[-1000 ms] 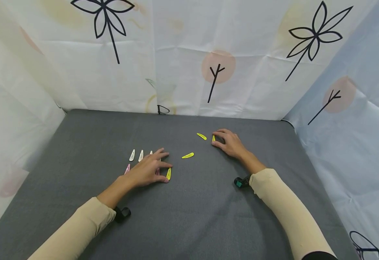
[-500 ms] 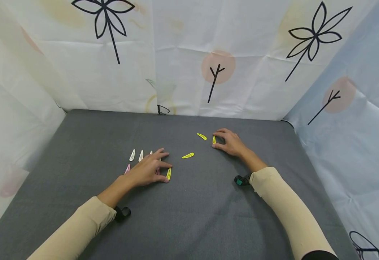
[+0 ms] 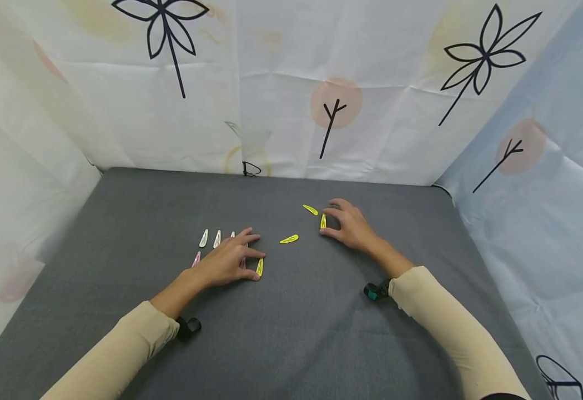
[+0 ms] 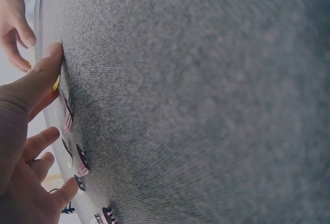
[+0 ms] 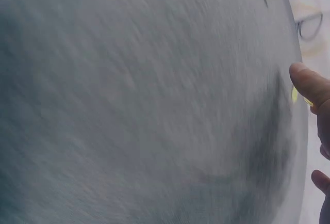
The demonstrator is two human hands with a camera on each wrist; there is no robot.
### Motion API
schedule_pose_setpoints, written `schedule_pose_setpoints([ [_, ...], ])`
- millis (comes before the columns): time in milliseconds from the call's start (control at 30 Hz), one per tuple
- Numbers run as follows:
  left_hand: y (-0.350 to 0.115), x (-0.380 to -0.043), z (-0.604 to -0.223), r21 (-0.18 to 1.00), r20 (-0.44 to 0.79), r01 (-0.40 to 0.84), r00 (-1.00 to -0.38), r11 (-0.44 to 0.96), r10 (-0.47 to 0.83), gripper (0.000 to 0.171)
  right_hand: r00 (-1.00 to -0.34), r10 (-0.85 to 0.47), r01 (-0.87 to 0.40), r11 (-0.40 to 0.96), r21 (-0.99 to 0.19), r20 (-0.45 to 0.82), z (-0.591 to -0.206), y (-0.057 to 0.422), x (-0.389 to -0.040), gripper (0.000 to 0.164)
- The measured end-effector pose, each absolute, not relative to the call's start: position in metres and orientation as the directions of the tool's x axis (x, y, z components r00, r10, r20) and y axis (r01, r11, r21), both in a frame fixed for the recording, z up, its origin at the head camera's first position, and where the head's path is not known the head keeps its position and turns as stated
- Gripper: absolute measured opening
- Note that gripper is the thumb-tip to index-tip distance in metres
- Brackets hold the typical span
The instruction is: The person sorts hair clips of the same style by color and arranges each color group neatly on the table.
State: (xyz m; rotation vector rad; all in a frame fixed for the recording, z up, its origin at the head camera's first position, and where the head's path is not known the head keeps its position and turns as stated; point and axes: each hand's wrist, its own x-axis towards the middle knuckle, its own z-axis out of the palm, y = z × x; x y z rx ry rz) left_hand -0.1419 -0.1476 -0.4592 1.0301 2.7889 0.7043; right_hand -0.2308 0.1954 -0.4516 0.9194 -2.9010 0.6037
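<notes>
In the head view my left hand (image 3: 225,261) spans a yellow snap hair clip (image 3: 259,267), pinching it end to end between thumb and index finger on the grey cloth. Its other fingers spread over the rows of clips and partly hide them. To the right, my right hand (image 3: 350,224) holds another yellow hair clip (image 3: 323,221) upright between thumb and index finger. Two more yellow clips lie between the hands: one in the middle (image 3: 289,239), one farther back (image 3: 310,209). The right wrist view shows the right thumb (image 5: 308,83) over the cloth.
Left of and beneath the left hand lie white hair clips (image 3: 204,238) in a row, with pink clips (image 3: 196,259) in a nearer row. The grey cloth-covered table (image 3: 301,333) is bordered by printed white curtains (image 3: 281,111) at the back and sides.
My right hand has lifted slightly and drawn left and nearer with its yellow hair clip. The left hand stays in place over its clip.
</notes>
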Motion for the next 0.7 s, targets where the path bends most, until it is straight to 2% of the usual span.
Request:
schedule_pose_setpoints([
  [367, -0.147, -0.141, -0.457, 0.438, 0.057, 0.595, -0.767, 0.674, 0.639, 0.05, -0.672, -0.707, -0.736, 0.601, -0.313, 0.222, -0.45, 0.16, -0.187, 0.055],
  [700, -0.147, -0.142, -0.457, 0.443, 0.027, 0.575, -0.775, 0.688, 0.631, 0.051, -0.606, -0.759, -0.79, 0.537, -0.296, 0.238, -0.456, 0.13, -0.159, 0.053],
])
